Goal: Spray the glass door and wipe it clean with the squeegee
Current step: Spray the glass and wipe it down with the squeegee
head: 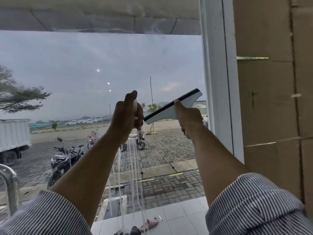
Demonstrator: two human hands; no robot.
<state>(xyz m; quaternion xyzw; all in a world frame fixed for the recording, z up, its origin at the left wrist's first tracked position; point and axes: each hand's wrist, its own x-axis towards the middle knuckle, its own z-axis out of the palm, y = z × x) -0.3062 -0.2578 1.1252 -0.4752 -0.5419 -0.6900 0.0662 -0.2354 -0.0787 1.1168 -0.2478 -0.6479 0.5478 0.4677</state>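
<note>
we face a tall clear glass door (81, 68), and through it we see a paved yard with a parked black motorbike (65, 158) at the left. at the far left edge, close to us, a curved shiny metal door handle (9, 182) rises from the bottom of the frame.

moving right, our left hand (126, 114), at the end of a bare forearm with a rolled blue-and-white striped sleeve (44, 212), is raised near the middle of the pane. its fingers are clenched around a small white spray bottle (135, 104), most of it hidden inside the fist, with the thumb standing up along its top. we judge the bottle light and rigid, and likely slick where it is wet, so a full wrap of the fingers suits it. below the hand, thin white streaks of cleaning foam (132, 175) run down the glass toward the floor.

just right of the bottle, our right hand (188, 116) grasps a flat white plastic squeegee with a black rubber edge (171, 106). it is tilted, its right end higher, with the rubber edge uppermost; we cannot tell whether it touches the glass. the fingers close on its lower middle part, with one fingertip pressed against the blade's edge. we judge it light and stiff with a soft strip, best held centrally so pressure spreads evenly.

further right stand the white door frame (218, 82) and a stack of brown cardboard boxes (271, 99).
</note>
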